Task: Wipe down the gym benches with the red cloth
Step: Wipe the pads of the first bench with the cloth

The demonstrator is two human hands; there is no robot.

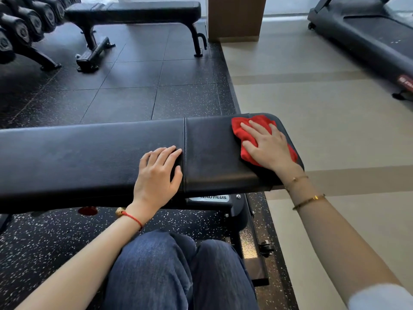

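Plainly mid-wipe, the right hand (267, 145) presses flat, fingers spread, on the red cloth (248, 135) at the right end of the near bench (89, 157) — the left hand (157, 175) rests open beside the seam — so the next stroke likely sweeps leftward, with the far bench (134, 10) probably next.

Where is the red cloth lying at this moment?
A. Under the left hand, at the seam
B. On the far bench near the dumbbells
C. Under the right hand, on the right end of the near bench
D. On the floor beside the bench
C: the right hand presses the red cloth flat on the near bench, at its right end.
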